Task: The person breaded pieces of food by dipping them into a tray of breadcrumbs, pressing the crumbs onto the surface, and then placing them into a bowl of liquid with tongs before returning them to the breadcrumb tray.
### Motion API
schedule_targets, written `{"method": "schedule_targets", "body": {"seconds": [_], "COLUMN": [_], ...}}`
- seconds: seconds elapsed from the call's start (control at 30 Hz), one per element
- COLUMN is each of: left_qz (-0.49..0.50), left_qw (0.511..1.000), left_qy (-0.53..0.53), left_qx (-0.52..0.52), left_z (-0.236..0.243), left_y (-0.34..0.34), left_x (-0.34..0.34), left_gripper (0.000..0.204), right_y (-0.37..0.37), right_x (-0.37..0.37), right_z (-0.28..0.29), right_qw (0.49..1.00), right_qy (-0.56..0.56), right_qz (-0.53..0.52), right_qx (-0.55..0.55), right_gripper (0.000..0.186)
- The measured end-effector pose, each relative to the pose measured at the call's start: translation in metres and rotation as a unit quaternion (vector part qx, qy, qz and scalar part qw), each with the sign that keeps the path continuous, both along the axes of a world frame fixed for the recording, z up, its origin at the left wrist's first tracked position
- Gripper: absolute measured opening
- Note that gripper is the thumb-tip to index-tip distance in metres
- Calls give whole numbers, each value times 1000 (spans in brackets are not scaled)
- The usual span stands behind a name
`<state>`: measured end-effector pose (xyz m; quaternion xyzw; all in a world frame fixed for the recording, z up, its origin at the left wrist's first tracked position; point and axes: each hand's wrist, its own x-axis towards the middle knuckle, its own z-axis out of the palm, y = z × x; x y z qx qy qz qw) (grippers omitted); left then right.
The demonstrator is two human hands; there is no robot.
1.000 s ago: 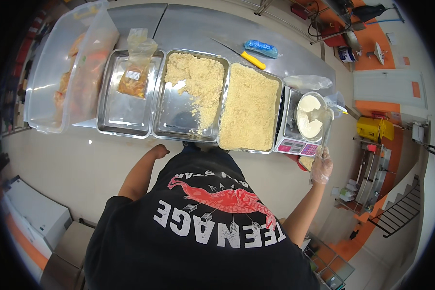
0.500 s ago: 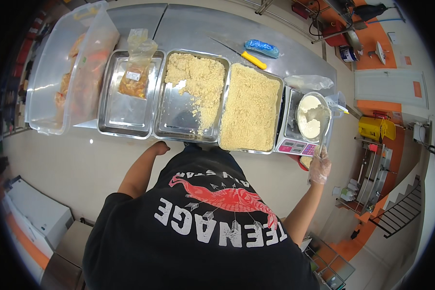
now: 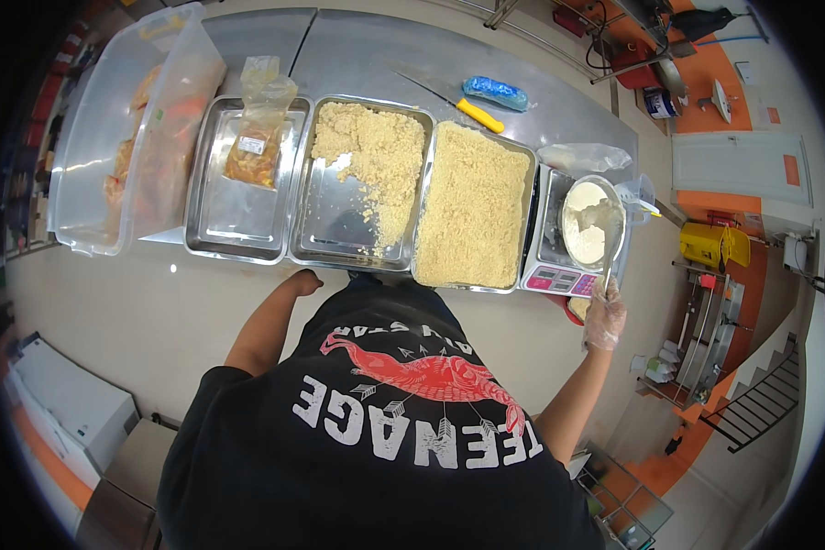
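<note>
Powder (image 3: 587, 244) is lying pale in a round bowl (image 3: 592, 177), which is sitting on the scale (image 3: 573, 280) at the right end of the steel table (image 3: 367, 50). With our gloved right hand (image 3: 605, 316) we are reaching to the near side of that bowl, and our fingers are closing around the handle of a metal utensil (image 3: 609, 264), whose far end is dipping into the bowl. Our left hand (image 3: 304, 282) is hanging just beside the near edge of the table; we are not managing to tell whether its fingers are curling or spreading, or whether they are touching anything.

Left of the scale, crumbs are filling the right tray (image 3: 467, 286) evenly. In the middle tray (image 3: 325, 234), more crumbs (image 3: 376, 133) are heaping toward the far and right sides. A packet (image 3: 252, 163) is lying in the left tray (image 3: 234, 225), beside a tall clear tub (image 3: 90, 188). Beyond the trays we are seeing a yellow-handled knife (image 3: 479, 115) and a blue bundle (image 3: 495, 93), while a plastic bag (image 3: 587, 157) is resting beyond the scale.
</note>
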<state>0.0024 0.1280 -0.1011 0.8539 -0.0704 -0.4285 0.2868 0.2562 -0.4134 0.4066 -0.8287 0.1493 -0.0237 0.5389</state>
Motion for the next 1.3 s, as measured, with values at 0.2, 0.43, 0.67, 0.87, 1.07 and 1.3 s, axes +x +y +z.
{"method": "schedule_targets", "body": {"seconds": [0.2, 0.43, 0.67, 0.87, 1.07, 1.3], "left_qz": [-35, -42, -11, -57, -12, -93], "left_qw": [998, 999, 999, 998, 998, 994], "left_qy": [-45, -30, 33, 14, 30, 28], "left_qx": [-15, 6, 20, 14, 62, 42], "left_z": [5, 32, 60, 60, 58, 97], "left_y": [-5, -4, 2, 11, 11, -1], "left_x": [3, 6, 18, 21, 17, 7], "left_gripper": [41, 37, 37, 39, 33, 30], "right_y": [-29, 23, 90, 121, 129, 129], "right_x": [2, 0, -4, 5, -12, -20], "right_z": [-27, -15, -26, -64, -50, -20], "right_qw": [990, 999, 986, 887, 879, 880], "right_qy": [-36, 46, 23, 105, 144, 128], "right_qz": [42, 7, 136, 233, 177, 98], "right_qx": [-133, -23, -95, -385, -419, -447], "right_gripper": [20, 33, 22, 29, 34, 34]}}
